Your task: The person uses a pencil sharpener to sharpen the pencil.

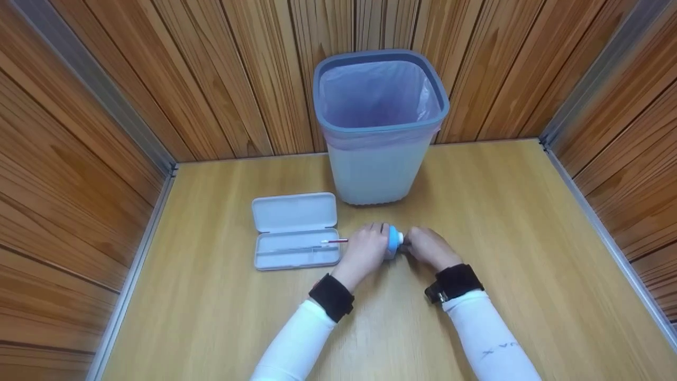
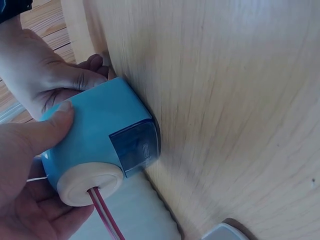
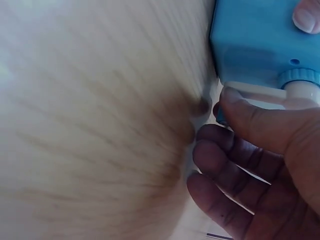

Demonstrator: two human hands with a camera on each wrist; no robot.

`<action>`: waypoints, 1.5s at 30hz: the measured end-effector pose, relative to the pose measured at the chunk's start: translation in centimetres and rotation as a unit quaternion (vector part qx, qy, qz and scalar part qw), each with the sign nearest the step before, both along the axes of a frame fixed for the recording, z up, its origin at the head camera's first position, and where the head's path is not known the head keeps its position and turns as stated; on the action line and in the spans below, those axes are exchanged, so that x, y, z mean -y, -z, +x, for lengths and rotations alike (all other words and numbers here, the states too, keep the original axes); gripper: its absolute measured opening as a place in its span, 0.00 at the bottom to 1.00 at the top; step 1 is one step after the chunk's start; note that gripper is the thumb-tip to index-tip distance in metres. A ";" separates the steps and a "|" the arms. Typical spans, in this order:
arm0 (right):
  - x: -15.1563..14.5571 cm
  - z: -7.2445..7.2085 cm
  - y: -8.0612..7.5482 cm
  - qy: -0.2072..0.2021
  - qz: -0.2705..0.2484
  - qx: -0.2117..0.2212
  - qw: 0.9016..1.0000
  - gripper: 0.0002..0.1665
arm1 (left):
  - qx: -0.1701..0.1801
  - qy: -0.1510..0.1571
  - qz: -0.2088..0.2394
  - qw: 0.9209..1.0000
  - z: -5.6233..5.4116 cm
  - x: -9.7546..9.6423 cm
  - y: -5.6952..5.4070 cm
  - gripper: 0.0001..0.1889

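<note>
My left hand point(image 1: 365, 246) grips a blue pencil sharpener point(image 2: 95, 120), its thumb on top and its fingers around the far side. Sticking out of the sharpener's white round front is a red-and-white striped pencil point(image 2: 106, 215), whose end overlaps the pencil case in the head view. On the sharpener's opposite end, my right hand point(image 1: 431, 247) pinches the crank point(image 3: 260, 93) between thumb and index finger, the other fingers loosely curled. A dark see-through shavings drawer point(image 2: 137, 147) shows on the sharpener's side.
Left of my hands lies a grey pencil case point(image 1: 294, 212) with its lid folded back and a thin item point(image 1: 285, 250) inside. Behind stands a waste bin point(image 1: 373, 172) with a grey rim and a plastic liner. Wood-panelled walls enclose the table point(image 1: 211, 317) at the back and sides.
</note>
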State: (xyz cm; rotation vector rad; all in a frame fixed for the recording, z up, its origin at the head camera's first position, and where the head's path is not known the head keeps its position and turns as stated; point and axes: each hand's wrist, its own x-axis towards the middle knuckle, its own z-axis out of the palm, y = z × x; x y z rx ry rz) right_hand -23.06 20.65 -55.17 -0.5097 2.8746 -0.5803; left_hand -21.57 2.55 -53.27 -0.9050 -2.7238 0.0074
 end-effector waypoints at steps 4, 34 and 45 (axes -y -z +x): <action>0.0 0.1 -0.2 0.003 -0.010 -0.005 1.000 0.06 | -0.001 0.003 0.010 1.000 -0.3 0.0 -0.2 0.15; 0.4 2.8 -0.2 0.008 -0.029 0.001 1.000 0.01 | 0.054 -0.017 0.007 0.998 -0.1 0.2 0.0 0.28; 0.7 3.9 -0.4 0.018 -0.025 0.014 0.999 0.04 | 0.067 -0.026 -0.006 0.997 -0.1 0.0 0.0 0.26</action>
